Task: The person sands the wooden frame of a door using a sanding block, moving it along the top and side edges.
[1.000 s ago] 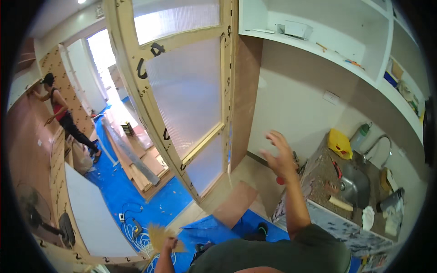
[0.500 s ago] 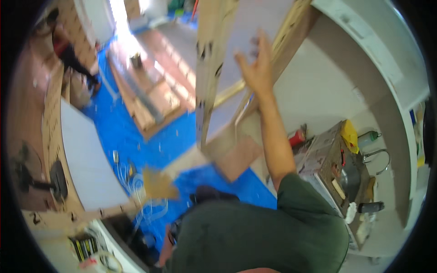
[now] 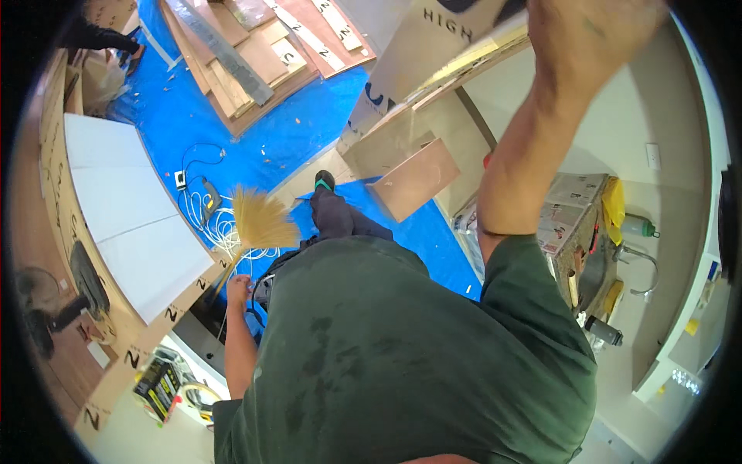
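Left hand (image 3: 239, 290): clenched at the handle of a straw broom (image 3: 264, 220); the bristles fan out just beyond the hand, above it in view. Right hand (image 3: 595, 35): raised and cut by the upper edge; its fingers are out of view, so whether it grasps anything cannot be told. A lettered board (image 3: 402, 66) stands to the left of the right hand. White cable (image 3: 224, 234) lies coiled beyond the left hand, on blue sheeting (image 3: 270, 124), with a white panel (image 3: 139, 209) to that hand's left. Below the right hand, a bench (image 3: 568, 213) carries a yellow bag (image 3: 613, 209).
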